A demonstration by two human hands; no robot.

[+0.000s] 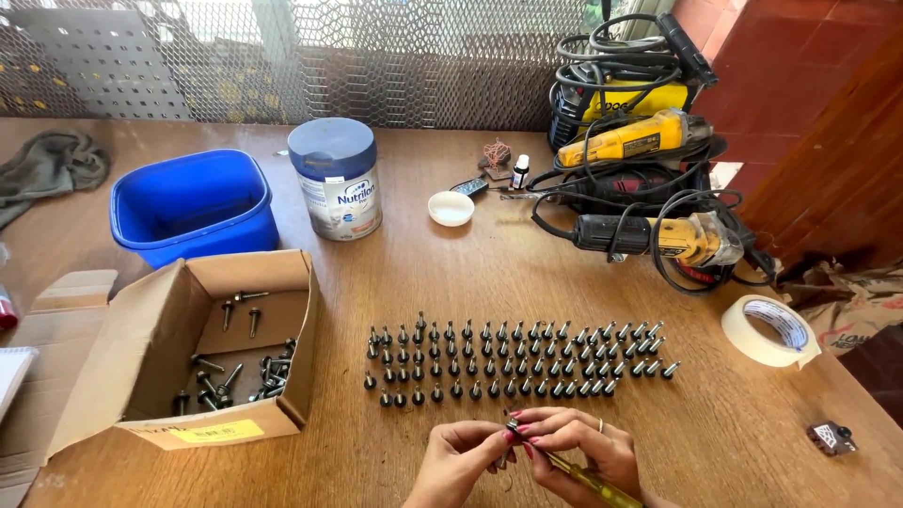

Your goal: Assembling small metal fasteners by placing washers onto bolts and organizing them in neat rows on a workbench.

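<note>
A person is sitting at a wooden table [451, 282], seen from above by a head camera. Both hands are meeting at the bottom edge of the picture. The left hand [458, 461] is pinching a small dark screw [513, 430] between its fingertips, closed on it. The right hand [578, 450] is wrapped around a screwdriver [576, 473] with a yellow handle, its tip touching the screw.

Just beyond the hands, rows of screws [513, 362] are standing upright on the table, heads down, in about four lines. These appear to be the finished ones, and they make up the larger share.

To the left, an open cardboard box [202, 353] is lying on its side facing the camera. Inside it a loose pile of screws [240, 376] is lying in no order, perhaps a couple of dozen. Judging by this, the work looks well past halfway, with the box pile still to be handled.

Farther back, a blue tub [193, 207] and a round tin [336, 179] with a blue lid are standing side by side. At the right rear, several power tools [649, 188] with tangled black cables are lying in a heap. A tape roll [769, 331] is lying near the right edge.
</note>
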